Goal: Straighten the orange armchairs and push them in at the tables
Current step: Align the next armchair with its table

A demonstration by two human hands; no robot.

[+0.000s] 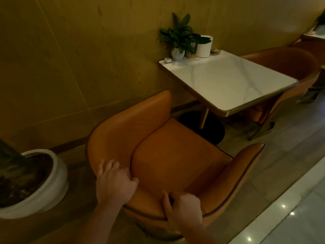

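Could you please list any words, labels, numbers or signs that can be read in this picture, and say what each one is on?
No text here can be read with certainty.
On the small dark sign standing on the marble table, between the leafy plant and the white pot: pale marks, too blurred to read.
On the orange armchair and the floor planter: no writing visible.
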